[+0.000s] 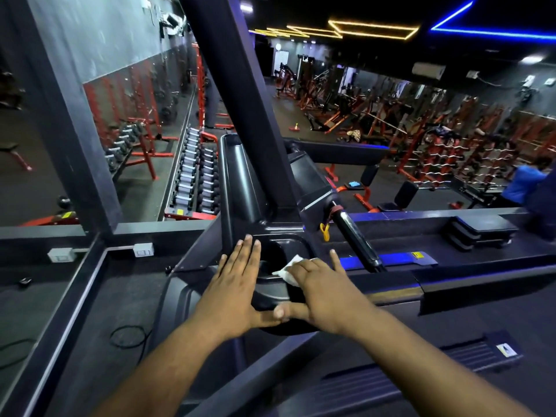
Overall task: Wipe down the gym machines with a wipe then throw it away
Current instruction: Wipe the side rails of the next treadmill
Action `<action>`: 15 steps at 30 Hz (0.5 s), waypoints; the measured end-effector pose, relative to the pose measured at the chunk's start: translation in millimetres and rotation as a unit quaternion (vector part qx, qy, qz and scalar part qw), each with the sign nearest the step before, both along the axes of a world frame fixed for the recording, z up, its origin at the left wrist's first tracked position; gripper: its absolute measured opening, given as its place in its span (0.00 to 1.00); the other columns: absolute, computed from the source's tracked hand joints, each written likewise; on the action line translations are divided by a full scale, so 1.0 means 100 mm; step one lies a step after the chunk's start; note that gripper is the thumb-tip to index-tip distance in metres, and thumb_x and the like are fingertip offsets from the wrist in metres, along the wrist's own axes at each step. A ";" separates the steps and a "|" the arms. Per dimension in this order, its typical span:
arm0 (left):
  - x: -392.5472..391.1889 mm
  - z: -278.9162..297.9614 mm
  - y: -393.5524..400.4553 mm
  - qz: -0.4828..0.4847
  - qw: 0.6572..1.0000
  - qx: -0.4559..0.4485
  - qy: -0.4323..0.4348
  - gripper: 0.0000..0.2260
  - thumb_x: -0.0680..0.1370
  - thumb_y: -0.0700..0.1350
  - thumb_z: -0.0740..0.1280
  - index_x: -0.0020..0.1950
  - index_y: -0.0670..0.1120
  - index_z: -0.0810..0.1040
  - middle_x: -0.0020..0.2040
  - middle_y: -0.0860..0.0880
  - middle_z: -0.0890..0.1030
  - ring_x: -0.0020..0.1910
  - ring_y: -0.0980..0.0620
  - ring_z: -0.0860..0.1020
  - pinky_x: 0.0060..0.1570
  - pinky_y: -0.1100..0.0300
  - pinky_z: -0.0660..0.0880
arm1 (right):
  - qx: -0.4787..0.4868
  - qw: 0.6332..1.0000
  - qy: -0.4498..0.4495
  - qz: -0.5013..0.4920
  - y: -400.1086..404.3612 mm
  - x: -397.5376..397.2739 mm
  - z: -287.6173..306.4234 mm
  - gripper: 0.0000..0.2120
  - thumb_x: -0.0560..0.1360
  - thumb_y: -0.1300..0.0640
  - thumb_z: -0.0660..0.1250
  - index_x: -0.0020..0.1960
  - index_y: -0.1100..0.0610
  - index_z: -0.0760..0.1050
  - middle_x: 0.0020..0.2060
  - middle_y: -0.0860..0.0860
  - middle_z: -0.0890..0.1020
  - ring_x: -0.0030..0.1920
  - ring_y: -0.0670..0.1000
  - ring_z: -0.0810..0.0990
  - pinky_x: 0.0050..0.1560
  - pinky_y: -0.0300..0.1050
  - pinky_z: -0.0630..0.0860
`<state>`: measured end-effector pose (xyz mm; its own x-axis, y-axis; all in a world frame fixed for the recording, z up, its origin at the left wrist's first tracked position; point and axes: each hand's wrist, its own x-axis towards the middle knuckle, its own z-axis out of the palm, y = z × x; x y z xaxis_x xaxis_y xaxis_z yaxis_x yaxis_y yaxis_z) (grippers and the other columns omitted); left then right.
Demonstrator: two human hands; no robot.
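Head view. Fingers of the left hand: laid straight and close together, flat on the black treadmill console, with nothing held; the thumb is stretched out to the side, its tip met by the thumb of the right hand. Fingers of the right hand: pressed down on a white wipe, the index finger raised slightly apart from the rest; whether the wipe is pinched or only pressed flat cannot be told.

Wipe: crumpled, white, partly covered by the right hand, located on the console rim just beside a round cup recess, between the two hands.

Console: dark, glossy, joined to a broad slanted upright post rising toward the top of the frame. A handlebar with a red collar is seen projecting to the right of the recess; a yellow clip hangs near its base.

Surroundings: a dumbbell rack is seen on the lower floor to the left, next to a wall mirror. Red-framed machines are spread across the far floor. A person in a blue shirt is seen at the right edge. Yellow and blue light strips are fixed to the ceiling.
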<state>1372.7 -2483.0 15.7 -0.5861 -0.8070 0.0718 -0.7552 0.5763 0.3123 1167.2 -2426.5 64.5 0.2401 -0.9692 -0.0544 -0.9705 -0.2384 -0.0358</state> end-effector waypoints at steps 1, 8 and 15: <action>0.01 -0.01 -0.02 -0.003 1.000 -0.003 -0.002 0.62 0.61 0.84 0.47 0.77 0.46 0.23 0.76 0.50 0.22 0.77 0.54 0.25 0.78 0.52 0.34 | 0.010 0.999 -0.035 0.012 -0.03 0.09 -0.02 0.59 0.59 0.15 0.37 0.76 0.50 0.64 0.73 0.48 0.70 0.75 0.51 0.63 0.77 0.70 0.39; 0.03 0.01 0.01 0.006 1.000 -0.001 -0.005 0.58 0.71 0.66 0.65 0.75 0.45 0.21 0.75 0.51 0.21 0.76 0.55 0.26 0.80 0.52 0.36 | 0.022 0.992 -0.077 0.095 -0.09 0.25 -0.06 0.49 0.68 0.23 0.59 0.78 0.54 0.60 0.70 0.49 0.71 0.74 0.49 0.66 0.75 0.72 0.36; 0.01 0.05 0.01 0.014 1.000 0.022 -0.002 0.66 0.56 0.87 0.47 0.77 0.48 0.23 0.76 0.52 0.22 0.76 0.55 0.25 0.79 0.51 0.34 | 0.013 0.997 0.066 0.023 -0.02 -0.39 0.08 0.61 0.60 0.14 0.42 0.82 0.51 0.50 0.81 0.46 0.53 0.81 0.43 0.45 0.72 0.75 0.32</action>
